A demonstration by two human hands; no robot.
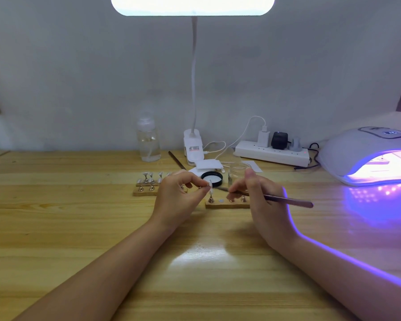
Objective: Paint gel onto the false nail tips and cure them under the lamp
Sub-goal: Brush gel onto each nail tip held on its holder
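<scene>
My left hand (180,192) pinches a white false nail tip (210,183) standing on a small metal holder, just above the near wooden stand (227,203). My right hand (257,193) grips a thin purple-handled brush (287,200), its dark bristles pointing left toward the tip. A second wooden stand (146,189) at the left carries several white tips on holders. The curing lamp (366,156) sits at the right, glowing violet inside.
A black-rimmed jar lid (212,178) and a clear glass jar (237,172) lie behind my hands. Further back stand a clear pump bottle (148,142), a clip desk lamp (193,149), a power strip (271,152) and a loose stick (177,160).
</scene>
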